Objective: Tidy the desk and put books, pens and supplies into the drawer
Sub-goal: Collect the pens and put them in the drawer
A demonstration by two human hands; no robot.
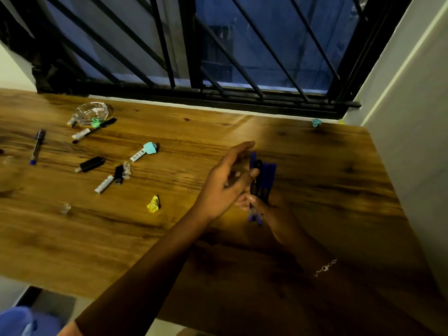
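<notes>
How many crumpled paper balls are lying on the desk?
4: green ball beside the glass ashtray, mid-desk teal ball, yellow ball nearer the front, window-side teal ball. A yellow speck in the far corner may be a fifth.

This looks like a study corner in a home. A wood-grain worktop (315,154) sits under a window (242,32) with black slanted bars (164,44), and it is dark outside. A plain white wall (412,117) closes the right of the frame. At centre left lie loose pens (36,146), a glass ashtray (91,112) and crumpled paper (153,203).
</notes>
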